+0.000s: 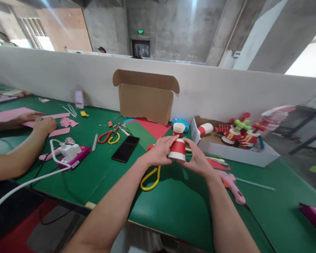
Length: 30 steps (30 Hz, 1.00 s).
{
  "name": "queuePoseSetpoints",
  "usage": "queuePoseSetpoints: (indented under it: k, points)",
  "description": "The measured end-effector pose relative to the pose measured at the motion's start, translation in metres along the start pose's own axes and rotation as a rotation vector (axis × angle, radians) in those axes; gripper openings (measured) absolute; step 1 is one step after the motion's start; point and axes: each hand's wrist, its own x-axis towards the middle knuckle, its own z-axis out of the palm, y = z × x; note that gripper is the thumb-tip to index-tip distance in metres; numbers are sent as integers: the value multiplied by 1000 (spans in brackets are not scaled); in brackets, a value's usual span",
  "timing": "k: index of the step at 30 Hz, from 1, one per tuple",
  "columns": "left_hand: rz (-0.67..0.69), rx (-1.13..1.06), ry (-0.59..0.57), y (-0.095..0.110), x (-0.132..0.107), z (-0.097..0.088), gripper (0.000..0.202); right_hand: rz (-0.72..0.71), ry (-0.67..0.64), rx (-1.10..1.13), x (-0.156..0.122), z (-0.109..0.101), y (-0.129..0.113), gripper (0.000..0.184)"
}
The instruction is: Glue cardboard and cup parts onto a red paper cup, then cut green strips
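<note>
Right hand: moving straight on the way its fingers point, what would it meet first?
The red-and-white cup, which the right hand seems to touch; beyond, perhaps the white-topped cup, though depth is unclear.

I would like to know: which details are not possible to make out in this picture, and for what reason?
All in the head view:
- Inside of the upside-down red-and-white paper cup, held by the left hand and right hand: hidden by its own wall.
- Upper part of the yellow loop handle: behind the left hand.
- Far end of the shiny purple box: cut off by the right edge.
- Faint writing on the grey concrete wall: too small, blurred.
</note>
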Motion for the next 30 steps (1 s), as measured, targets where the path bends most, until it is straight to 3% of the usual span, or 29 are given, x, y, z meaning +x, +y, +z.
queuePoseSetpoints:
  k: [4,7,9,15,21,25,30]
  points:
    - [-109,-368,53,-1,0,9,93,22,34,91,0,-2,-11,83]
    - [-175,-762,77,2,1,15,89,86,48,286,-1,-3,-19,93]
    - [-206,-896,106,5,0,17,88,124,46,407,-2,-3,-22,97]
    - [-273,-914,132,12,-3,15,97,105,78,461,-1,-1,-21,84]
    - [-161,-950,53,9,-4,2,99,40,115,301,-2,-5,-21,77]
    - [-134,-946,54,2,-5,-3,98,74,75,277,-3,-5,-20,82]
    - [-208,-967,26,2,-5,3,102,162,3,405,-3,0,-19,84]
